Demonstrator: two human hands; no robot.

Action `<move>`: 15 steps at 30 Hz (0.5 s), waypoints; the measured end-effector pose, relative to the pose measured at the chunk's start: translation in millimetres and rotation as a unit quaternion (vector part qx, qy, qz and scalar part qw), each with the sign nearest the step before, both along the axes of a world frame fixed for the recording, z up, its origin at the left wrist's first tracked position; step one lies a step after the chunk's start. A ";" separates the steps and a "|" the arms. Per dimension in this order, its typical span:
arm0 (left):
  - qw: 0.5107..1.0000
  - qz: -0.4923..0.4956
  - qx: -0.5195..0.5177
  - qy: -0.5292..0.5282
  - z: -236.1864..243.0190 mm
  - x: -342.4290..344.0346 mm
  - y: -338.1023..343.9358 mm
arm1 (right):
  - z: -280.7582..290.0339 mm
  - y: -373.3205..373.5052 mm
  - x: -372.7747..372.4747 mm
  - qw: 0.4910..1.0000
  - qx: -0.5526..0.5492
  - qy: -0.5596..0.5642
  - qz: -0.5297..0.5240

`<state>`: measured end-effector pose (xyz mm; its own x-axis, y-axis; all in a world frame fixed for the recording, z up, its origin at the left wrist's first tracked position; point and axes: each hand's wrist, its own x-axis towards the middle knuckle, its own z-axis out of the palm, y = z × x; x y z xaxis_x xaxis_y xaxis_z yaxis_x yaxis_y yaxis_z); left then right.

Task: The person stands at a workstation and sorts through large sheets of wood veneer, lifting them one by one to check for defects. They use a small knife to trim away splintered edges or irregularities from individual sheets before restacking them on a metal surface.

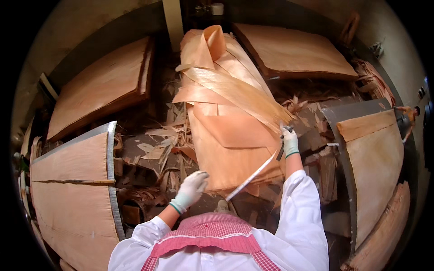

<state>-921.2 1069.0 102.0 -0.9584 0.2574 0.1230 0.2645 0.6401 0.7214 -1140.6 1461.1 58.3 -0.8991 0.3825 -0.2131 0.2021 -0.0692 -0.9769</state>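
A white glove with a green cuff covers each of my hands. My right hand (290, 141) is closed around a dark-handled tool (280, 151) whose kind I cannot make out, at the right edge of the veneer pile. Beside it, the frayed end of a loose veneer strip (253, 97) reaches toward my fingers. A long narrow white strip (252, 177) slants from below that hand toward my shoe (222, 206); whether the hand holds it is unclear. Near the pile's front left corner, my left hand (191, 188) hovers with fingers apart, holding nothing visible. Folded, overlapping sheets top the veneer pile (212, 167).
Flat veneer stacks stand at the far left (101, 86) and far right (294, 49). Veneer-covered tables flank me on the left (72, 194) and right (375, 158). Veneer scraps (158, 151) litter the floor. Another person (409, 118) is at the far right edge.
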 end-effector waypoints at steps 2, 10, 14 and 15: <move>1.000 -0.018 -0.011 -0.012 -8.6 -10.9 8.2 | -18.8 -1.1 -37.1 1.000 -0.001 -0.027 0.005; 0.986 0.083 0.008 -0.144 -4.0 -36.8 -13.1 | -9.5 -24.1 -90.9 0.999 -0.039 0.003 0.018; 0.970 0.121 0.085 -0.195 -7.4 -78.0 -18.6 | 85.5 -57.3 -43.2 0.996 -0.042 0.079 0.008; 0.952 0.112 0.175 -0.227 -7.3 -94.7 -16.6 | 114.3 -70.6 -21.2 0.996 -0.047 0.080 0.016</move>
